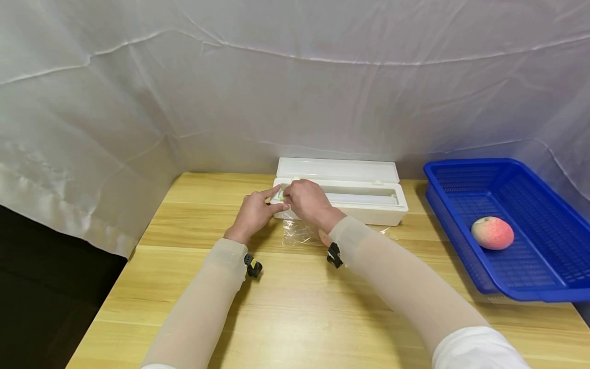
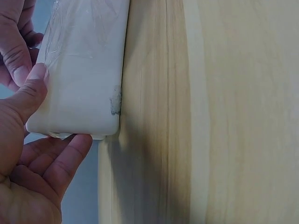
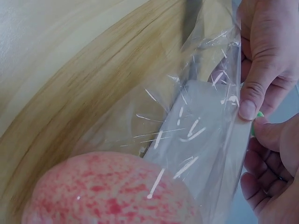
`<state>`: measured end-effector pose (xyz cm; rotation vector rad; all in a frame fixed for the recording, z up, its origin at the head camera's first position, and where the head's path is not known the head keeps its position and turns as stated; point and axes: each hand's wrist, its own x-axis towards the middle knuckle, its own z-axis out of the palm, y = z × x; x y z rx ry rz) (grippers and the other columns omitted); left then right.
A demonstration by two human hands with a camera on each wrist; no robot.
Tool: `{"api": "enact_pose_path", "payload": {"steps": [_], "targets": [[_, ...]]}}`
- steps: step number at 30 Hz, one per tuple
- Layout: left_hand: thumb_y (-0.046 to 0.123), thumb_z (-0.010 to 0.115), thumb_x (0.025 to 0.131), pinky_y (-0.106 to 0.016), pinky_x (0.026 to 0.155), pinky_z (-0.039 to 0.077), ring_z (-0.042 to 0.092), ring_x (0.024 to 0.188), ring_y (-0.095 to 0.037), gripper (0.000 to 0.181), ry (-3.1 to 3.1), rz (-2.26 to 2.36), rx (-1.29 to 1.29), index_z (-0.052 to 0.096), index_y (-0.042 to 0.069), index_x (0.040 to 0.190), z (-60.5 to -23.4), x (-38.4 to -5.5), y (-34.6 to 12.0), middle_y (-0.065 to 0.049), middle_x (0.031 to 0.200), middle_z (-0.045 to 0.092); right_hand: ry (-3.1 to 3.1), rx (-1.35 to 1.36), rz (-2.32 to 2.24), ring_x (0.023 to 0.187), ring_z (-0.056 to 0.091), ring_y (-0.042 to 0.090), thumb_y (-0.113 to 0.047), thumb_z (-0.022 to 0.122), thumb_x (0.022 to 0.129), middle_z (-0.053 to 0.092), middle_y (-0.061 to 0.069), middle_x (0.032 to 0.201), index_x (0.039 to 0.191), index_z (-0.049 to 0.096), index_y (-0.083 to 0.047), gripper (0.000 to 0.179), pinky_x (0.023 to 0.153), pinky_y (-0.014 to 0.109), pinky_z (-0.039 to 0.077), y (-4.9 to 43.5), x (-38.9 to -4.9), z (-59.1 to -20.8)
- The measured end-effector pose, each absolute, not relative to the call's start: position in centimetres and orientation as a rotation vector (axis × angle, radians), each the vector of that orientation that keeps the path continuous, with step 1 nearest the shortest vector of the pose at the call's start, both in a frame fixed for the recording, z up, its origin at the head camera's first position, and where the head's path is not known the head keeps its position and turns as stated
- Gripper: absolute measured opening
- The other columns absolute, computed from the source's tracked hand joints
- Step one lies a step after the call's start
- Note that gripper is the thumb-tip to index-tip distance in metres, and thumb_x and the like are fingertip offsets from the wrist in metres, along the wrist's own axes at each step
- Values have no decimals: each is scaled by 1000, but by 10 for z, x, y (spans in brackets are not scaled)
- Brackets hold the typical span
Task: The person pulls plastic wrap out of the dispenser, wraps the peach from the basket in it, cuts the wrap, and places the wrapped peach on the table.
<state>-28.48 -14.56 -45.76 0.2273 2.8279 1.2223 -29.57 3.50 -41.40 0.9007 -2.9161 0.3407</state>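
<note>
A white cling film dispenser (image 1: pixel 384 216) lies lengthwise at the back of the table, its lid (image 1: pixel 338 169) tipped back. Inside is a pale roll (image 1: pixel 359 199). My left hand (image 1: pixel 255 212) holds the dispenser's left end, thumb at the upper front edge and fingers around the end. Beside it, my right hand (image 1: pixel 308 201) pinches a small green slider (image 3: pixel 259 115), mostly hidden by the fingers. Clear cling film (image 1: pixel 298 233) hangs wrinkled over the dispenser's front onto the table. A pink, speckled peach (image 3: pixel 112 196) lies by the film under my right wrist, largely hidden in the head view.
To the right stands a blue plastic basket (image 1: pixel 461 256) with another peach (image 1: pixel 492 233) in it. A pale cloth (image 1: pixel 295 102) hangs behind the table (image 1: pixel 295 307) and along its sides. The table's left edge drops off to a dark area.
</note>
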Motion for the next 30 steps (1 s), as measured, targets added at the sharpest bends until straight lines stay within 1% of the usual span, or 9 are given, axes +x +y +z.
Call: {"api": "enact_pose_path", "payload": {"steps": [2,6,9,12,18,24,30], "targets": [[47,79,92,-24,47,36,34,48,-9,72,2828,1213,227,53,24,156,-457,-284,-146,1,55,51,-2915,908,322,99,71,22,-15,70,102,79,2,102,105,82,-12,13,98,39,59,37,-295,-414],[48,78,93,-24,47,35,30,47,-9,73,2833,1204,231,52,23,156,-456,-284,-146,6,52,39,-2912,914,298,102,72,23,-16,70,103,79,4,108,113,81,-11,16,99,39,59,42,-295,-414],[47,78,93,-24,47,34,29,47,-10,73,2835,1209,233,52,22,156,-456,-284,-146,8,51,34,-2901,925,302,102,72,24,-16,69,103,79,5,109,115,81,-11,17,98,40,59,45,-295,-413],[46,78,94,-24,46,33,29,47,-10,73,2832,1207,239,51,21,157,-456,-283,-146,8,51,32,-2896,930,301,103,72,24,-16,68,104,79,5,109,115,81,-11,18,98,40,59,48,-294,-414],[46,78,94,-23,45,32,29,46,-10,71,2822,1211,209,51,24,157,-456,-283,-145,8,52,31,-2900,928,298,103,72,24,-16,68,104,79,5,108,114,81,-11,17,98,40,59,55,-293,-413],[45,78,94,-23,43,32,31,45,-10,71,2815,1225,194,51,25,157,-454,-282,-146,7,51,33,-2904,922,284,103,72,25,-17,69,103,80,5,109,113,81,-12,17,99,41,59,62,-292,-411],[46,77,94,-23,43,31,30,45,-10,71,2813,1222,186,50,26,157,-454,-282,-144,7,50,33,-2896,912,294,103,72,25,-16,69,103,80,4,109,110,82,-11,15,98,42,59,68,-291,-411]]}}
